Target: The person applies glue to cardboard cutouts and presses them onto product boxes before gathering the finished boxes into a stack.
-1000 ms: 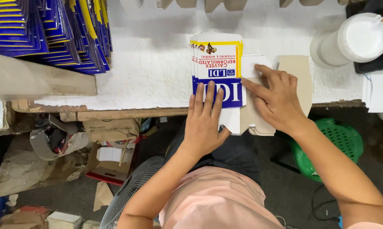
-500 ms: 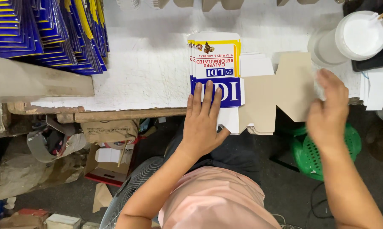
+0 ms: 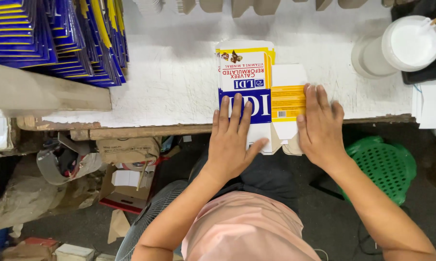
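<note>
Carton: a flat printed carton, white, blue and yellow, is laid at the near edge of the white table, its lower flaps hanging past the edge.
Left hand: the left hand is pressed flat on the blue panel, fingers spread, nothing gripped.
Right hand: the right hand is laid flat over the yellow side panel, fingers extended; the panel's lower part is hidden beneath it.
Stack: blue cartons are seen far left, cut off by the frame.
Tub: a white tub is seen at right, contents unclear.
</note>
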